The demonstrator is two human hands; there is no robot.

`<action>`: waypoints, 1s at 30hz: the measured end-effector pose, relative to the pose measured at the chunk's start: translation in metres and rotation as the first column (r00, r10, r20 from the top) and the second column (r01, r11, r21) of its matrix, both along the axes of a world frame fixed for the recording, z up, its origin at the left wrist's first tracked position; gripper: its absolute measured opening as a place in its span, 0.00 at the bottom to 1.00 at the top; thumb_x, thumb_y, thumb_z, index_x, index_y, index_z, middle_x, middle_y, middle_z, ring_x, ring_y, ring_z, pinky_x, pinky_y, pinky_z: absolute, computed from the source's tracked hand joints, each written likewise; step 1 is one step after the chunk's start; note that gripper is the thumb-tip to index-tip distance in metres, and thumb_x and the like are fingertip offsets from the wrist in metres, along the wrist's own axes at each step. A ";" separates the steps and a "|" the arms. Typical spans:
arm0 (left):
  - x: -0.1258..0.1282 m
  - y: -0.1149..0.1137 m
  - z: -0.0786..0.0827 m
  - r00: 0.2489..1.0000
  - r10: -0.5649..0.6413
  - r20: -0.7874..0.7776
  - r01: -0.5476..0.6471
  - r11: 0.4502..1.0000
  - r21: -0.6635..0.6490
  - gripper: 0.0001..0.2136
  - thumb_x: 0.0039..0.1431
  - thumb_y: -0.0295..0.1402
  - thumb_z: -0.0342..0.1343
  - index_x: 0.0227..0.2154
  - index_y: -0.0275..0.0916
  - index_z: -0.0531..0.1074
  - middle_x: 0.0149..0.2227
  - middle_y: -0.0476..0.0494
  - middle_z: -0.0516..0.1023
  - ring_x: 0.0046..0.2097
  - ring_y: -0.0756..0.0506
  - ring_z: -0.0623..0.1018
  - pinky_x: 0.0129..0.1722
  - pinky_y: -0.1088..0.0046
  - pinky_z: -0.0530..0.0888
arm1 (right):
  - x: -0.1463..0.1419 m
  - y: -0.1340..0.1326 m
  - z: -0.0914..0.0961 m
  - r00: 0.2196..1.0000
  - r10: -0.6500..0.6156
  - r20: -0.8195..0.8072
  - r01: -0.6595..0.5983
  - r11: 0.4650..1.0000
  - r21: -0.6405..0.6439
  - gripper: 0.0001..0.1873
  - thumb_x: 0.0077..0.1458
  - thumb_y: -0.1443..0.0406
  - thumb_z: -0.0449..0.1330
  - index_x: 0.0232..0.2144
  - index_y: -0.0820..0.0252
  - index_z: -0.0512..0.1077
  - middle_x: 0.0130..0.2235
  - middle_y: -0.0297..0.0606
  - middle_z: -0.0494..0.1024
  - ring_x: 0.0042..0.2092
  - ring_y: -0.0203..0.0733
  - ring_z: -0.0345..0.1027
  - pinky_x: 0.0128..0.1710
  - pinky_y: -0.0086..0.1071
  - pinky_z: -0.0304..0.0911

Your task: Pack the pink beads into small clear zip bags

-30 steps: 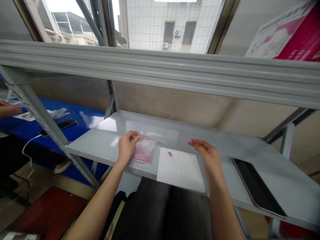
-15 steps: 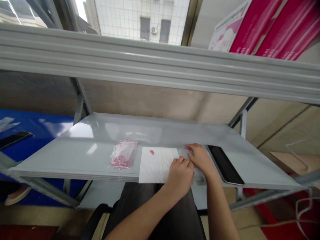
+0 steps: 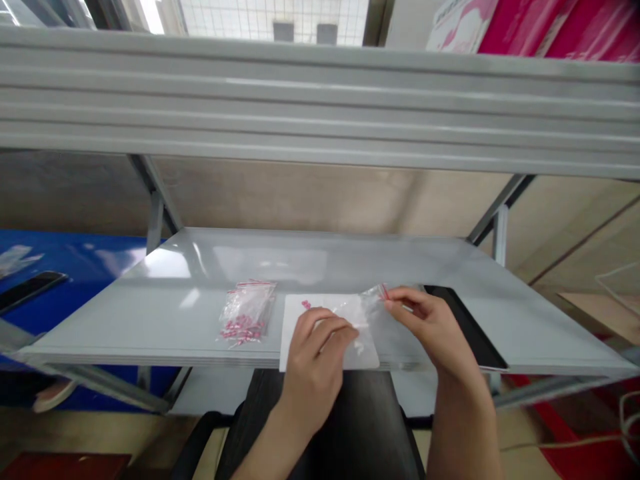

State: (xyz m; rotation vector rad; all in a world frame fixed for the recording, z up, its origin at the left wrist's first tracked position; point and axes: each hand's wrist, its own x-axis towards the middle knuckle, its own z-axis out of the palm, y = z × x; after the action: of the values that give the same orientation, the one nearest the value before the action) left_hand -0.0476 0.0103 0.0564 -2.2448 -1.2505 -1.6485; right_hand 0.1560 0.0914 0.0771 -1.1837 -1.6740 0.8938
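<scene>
Pinched in the fingertips of my right hand [image 3: 430, 317] is the red-striped edge of a clear zip bag [image 3: 371, 303]. The bag is raised at a slant over the right side of a white sheet [image 3: 295, 340]. My left hand [image 3: 317, 353] is closed, its bent fingers at the bag's lower left part; its thumb is hidden. A few small pink pieces [image 3: 306, 305] lie on the sheet's far left corner, just beyond my left fingers. To the left rests another clear zip bag [image 3: 247, 310], with several pink-and-white pieces in its lower part.
A black tablet-like device [image 3: 465, 323] lies right of my right hand, partly behind it. The grey shelf [image 3: 165, 320] ends just before my lap. A thick grey beam [image 3: 320, 100] crosses above. At left, a phone [image 3: 35, 288] lies on a blue surface [image 3: 100, 267].
My right hand has moved right and nearer, lifting the zip bag's red-striped edge off the shelf. My left hand has shifted left over the sheet. The view has tilted downward.
</scene>
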 end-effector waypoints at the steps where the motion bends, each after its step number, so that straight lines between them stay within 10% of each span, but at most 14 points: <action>1: -0.011 -0.007 0.002 1.000 0.006 0.011 -0.006 1.000 0.025 0.13 0.63 0.15 0.52 0.42 0.37 0.76 0.39 0.44 0.80 0.46 0.43 0.73 0.50 0.61 0.74 | -0.007 -0.006 0.001 0.991 0.052 -0.124 -0.060 0.996 -0.062 0.13 0.50 0.55 0.68 0.32 0.59 0.79 0.30 0.37 0.79 0.30 0.39 0.68 0.31 0.31 0.63; 12: -0.081 -0.050 -0.004 0.898 0.367 0.244 -0.349 0.930 -0.116 0.09 0.62 0.22 0.58 0.42 0.40 0.76 0.40 0.45 0.79 0.44 0.44 0.77 0.47 0.67 0.73 | -0.096 -0.049 -0.043 0.710 0.190 -0.678 -0.539 0.766 -0.350 0.24 0.42 0.52 0.75 0.23 0.61 0.68 0.19 0.24 0.64 0.19 0.25 0.49 0.18 0.23 0.43; 15: -0.075 -0.062 -0.003 0.900 0.289 0.327 -0.191 0.935 -0.301 0.02 0.62 0.28 0.58 0.36 0.41 0.74 0.33 0.49 0.77 0.36 0.47 0.77 0.37 0.73 0.74 | -0.112 -0.058 -0.044 0.669 0.248 -0.700 -0.623 0.701 -0.347 0.24 0.41 0.53 0.76 0.23 0.61 0.68 0.19 0.24 0.66 0.18 0.24 0.49 0.16 0.22 0.42; 22: -0.059 -0.063 -0.011 0.890 0.154 0.429 0.140 0.804 -0.578 0.18 0.66 0.40 0.54 0.21 0.39 0.63 0.21 0.52 0.64 0.24 0.51 0.68 0.25 0.78 0.67 | -0.123 -0.073 -0.042 0.607 0.386 -0.694 -0.768 0.509 -0.388 0.21 0.37 0.59 0.78 0.22 0.62 0.71 0.18 0.26 0.72 0.18 0.25 0.59 0.17 0.20 0.51; 30: -0.063 -0.061 -0.008 0.913 0.105 0.395 0.178 0.768 -0.616 0.17 0.68 0.38 0.52 0.22 0.38 0.68 0.22 0.51 0.70 0.25 0.50 0.72 0.26 0.79 0.69 | -0.118 -0.072 -0.045 0.602 0.401 -0.691 -0.772 0.515 -0.374 0.22 0.43 0.56 0.75 0.24 0.62 0.69 0.16 0.25 0.72 0.15 0.25 0.61 0.12 0.17 0.48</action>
State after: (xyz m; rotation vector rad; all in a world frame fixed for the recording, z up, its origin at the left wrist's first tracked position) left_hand -0.1101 -0.0509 0.0482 -2.3083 -2.1859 -2.0111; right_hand 0.0379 0.0196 0.0321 -0.5630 -1.3151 2.2050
